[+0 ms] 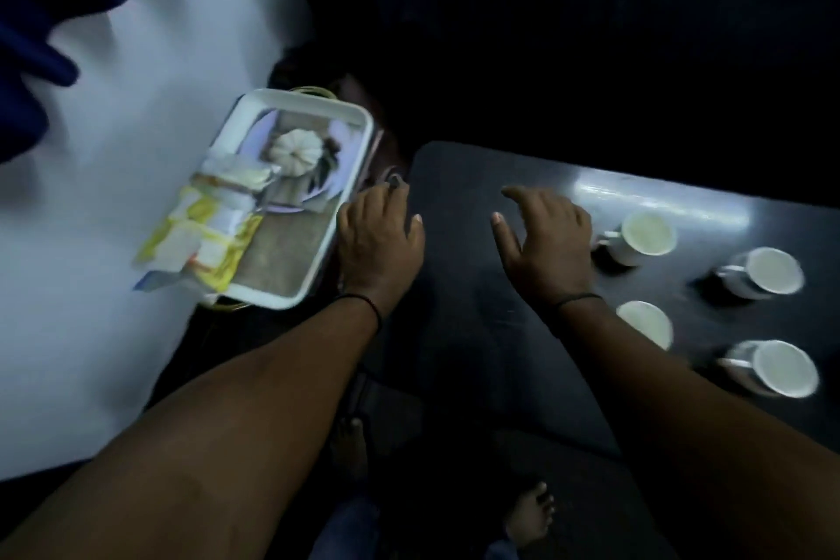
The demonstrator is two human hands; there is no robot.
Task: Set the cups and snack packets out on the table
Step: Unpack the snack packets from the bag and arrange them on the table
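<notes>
Several white cups stand on the dark table (477,205) at the right; the nearest to my hand is a cup (643,236), with others behind and below it (768,273) (647,323) (777,366). Yellow and white snack packets (200,232) lie piled on the left part of a white tray (352,159) with a printed picture. My left hand (379,241) hovers at the tray's right edge, fingers curled, nothing visibly in it. My right hand (543,241) is spread over the table, just left of the nearest cup, holding nothing.
The tray rests on a low stand between the table and a pale surface (91,150) at the left. Dark blue fabric (41,14) hangs in the top left corner. My bare feet (529,514) show on the dark floor below. The scene is dim and blurred.
</notes>
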